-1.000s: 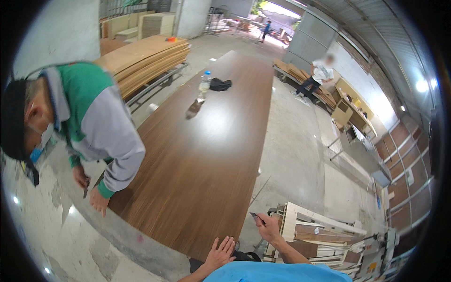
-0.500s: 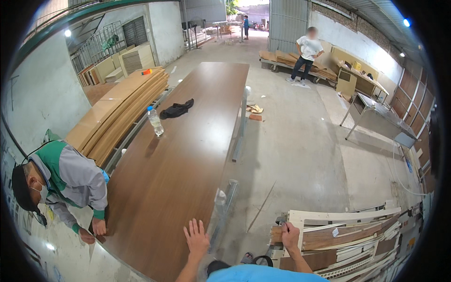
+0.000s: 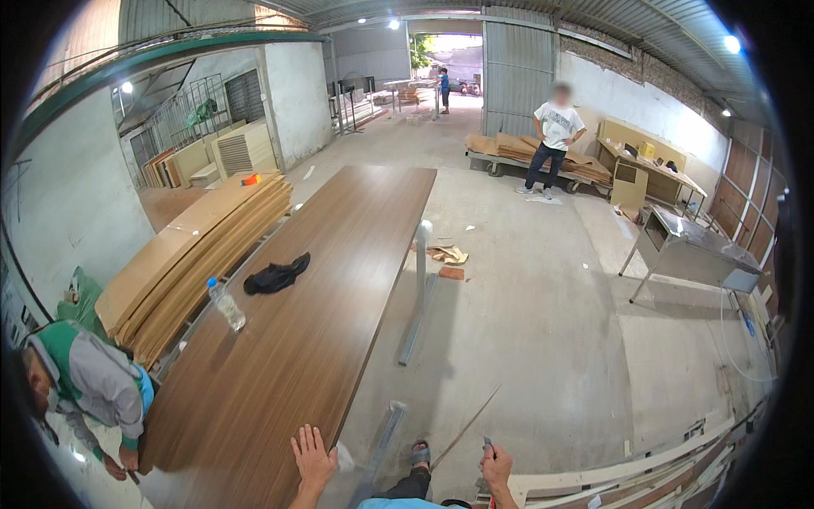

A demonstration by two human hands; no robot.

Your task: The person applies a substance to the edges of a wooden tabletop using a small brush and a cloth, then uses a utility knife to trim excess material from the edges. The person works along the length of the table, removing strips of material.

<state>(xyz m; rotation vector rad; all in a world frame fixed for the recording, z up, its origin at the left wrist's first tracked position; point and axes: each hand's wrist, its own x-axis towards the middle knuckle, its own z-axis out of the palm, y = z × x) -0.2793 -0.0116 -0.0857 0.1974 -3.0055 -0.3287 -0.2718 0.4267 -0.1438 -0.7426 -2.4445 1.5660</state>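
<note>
A long brown wood-grain panel (image 3: 280,348) stretches away in front of me. My left hand (image 3: 312,460) rests on its near right part, fingers spread and holding nothing. Off the panel's right side, my right hand (image 3: 496,467) is closed around a small dark grey tool (image 3: 487,444); only its end shows above the fist, and its kind is unclear. On the panel stand a clear bottle with a blue cap (image 3: 226,305) and, beside it, a crumpled black cloth (image 3: 277,273). At the near left corner, a co-worker's hands (image 3: 124,462) are at the panel's edge.
Brown boards (image 3: 186,254) are stacked along the left. Wooden frame pieces (image 3: 627,479) lie at lower right, by a metal floor rail (image 3: 386,433) and a thin strip (image 3: 466,427). Farther off are a metal table (image 3: 695,242) and a standing person (image 3: 555,136).
My view has tilted up and shifted right, so the panel sits lower and farther left. The right hand, with the grey tool, is now left of the wooden frame pieces it was over.
</note>
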